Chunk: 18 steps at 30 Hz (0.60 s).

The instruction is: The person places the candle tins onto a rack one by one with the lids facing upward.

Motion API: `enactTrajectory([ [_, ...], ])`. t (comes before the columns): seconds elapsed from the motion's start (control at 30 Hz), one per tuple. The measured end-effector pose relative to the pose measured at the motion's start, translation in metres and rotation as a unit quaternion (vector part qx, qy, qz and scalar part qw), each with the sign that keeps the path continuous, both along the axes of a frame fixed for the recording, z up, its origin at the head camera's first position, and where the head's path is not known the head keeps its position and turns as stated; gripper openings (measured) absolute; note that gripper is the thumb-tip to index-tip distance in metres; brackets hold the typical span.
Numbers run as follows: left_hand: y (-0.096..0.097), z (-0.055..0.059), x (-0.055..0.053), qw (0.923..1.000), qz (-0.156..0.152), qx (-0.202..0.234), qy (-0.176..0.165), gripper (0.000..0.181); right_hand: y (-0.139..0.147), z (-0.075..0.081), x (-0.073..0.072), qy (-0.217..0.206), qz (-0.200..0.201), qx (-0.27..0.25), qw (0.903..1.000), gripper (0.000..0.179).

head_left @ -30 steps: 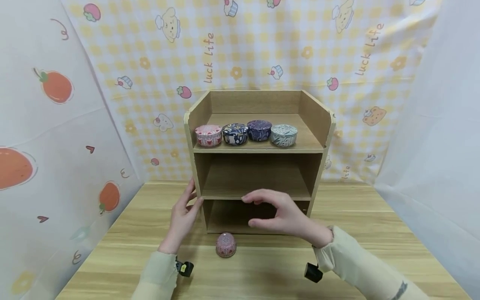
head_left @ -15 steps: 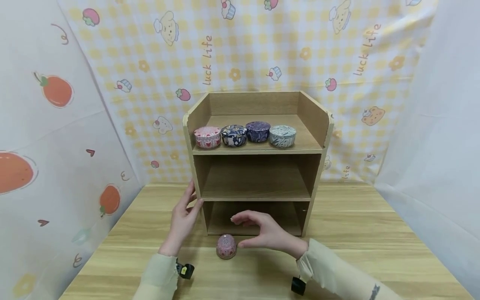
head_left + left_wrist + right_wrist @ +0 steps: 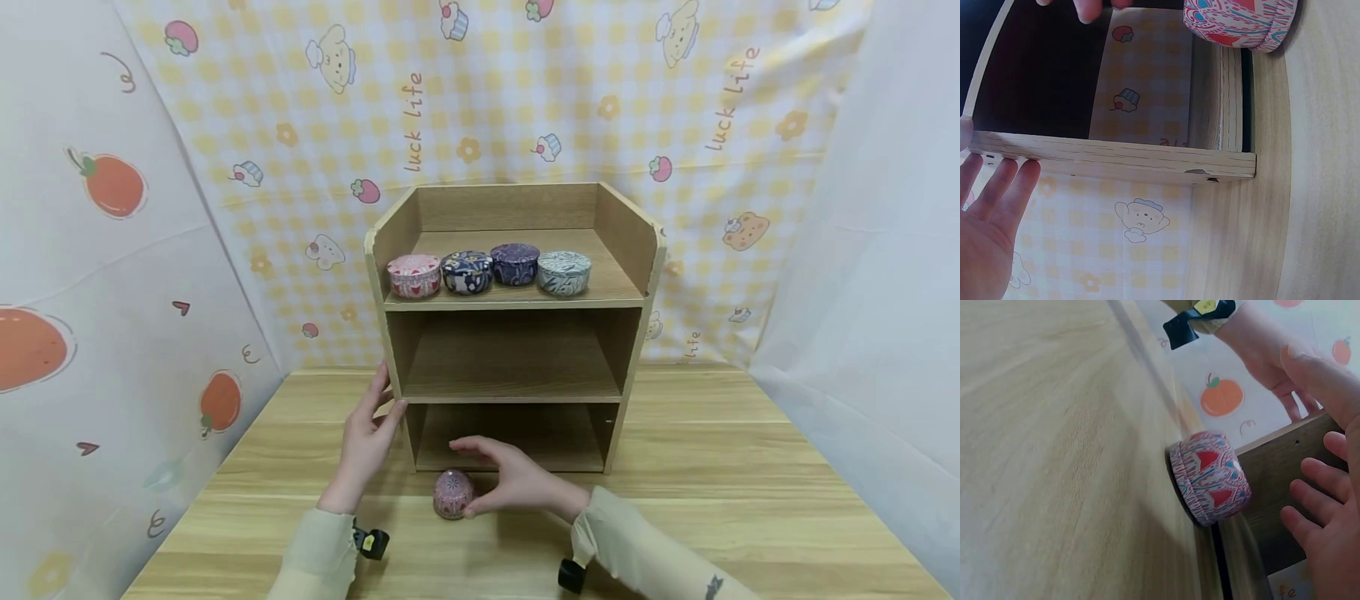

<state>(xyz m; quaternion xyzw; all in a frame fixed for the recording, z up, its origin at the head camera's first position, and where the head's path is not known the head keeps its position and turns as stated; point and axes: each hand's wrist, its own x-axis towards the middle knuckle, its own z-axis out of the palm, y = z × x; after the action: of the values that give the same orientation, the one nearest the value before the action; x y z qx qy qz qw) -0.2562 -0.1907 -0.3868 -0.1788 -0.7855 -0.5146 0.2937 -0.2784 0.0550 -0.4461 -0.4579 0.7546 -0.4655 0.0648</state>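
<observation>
In the head view a wooden shelf unit (image 3: 517, 305) stands on the table, with my left hand (image 3: 362, 450) at its left side. The thumb lies at the front edge and the fingers along the outer face, gripping the side panel (image 3: 1116, 153). A small round tin (image 3: 453, 495), pink with red and blue patterns, sits on the table before the lowest compartment. Just right of it is my right hand (image 3: 517, 482), thumb and fingers spread apart, holding nothing. In the right wrist view, a gap shows between those fingertips and the tin (image 3: 1211, 478).
Along the top shelf stand several round tins: a pink one (image 3: 414, 277), a navy floral one (image 3: 467, 273), a purple one (image 3: 515, 264) and a pale green leafy one (image 3: 564, 273). Behind hangs a yellow checked cloth (image 3: 487, 100). The wooden table (image 3: 712, 467) spreads around the unit.
My right hand has come down and to the left, from in front of the middle shelf to beside the pink tin. The left hand keeps its place on the side panel.
</observation>
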Motion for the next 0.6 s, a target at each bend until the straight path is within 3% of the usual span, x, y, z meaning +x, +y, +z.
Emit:
enactTrajectory([
  [0.6, 0.0, 0.0, 0.0, 0.9996, -0.014, 0.015, 0.02, 0.062, -0.011, -0.018, -0.018, -0.062, -0.029, 0.009, 0.9976, 0.078],
])
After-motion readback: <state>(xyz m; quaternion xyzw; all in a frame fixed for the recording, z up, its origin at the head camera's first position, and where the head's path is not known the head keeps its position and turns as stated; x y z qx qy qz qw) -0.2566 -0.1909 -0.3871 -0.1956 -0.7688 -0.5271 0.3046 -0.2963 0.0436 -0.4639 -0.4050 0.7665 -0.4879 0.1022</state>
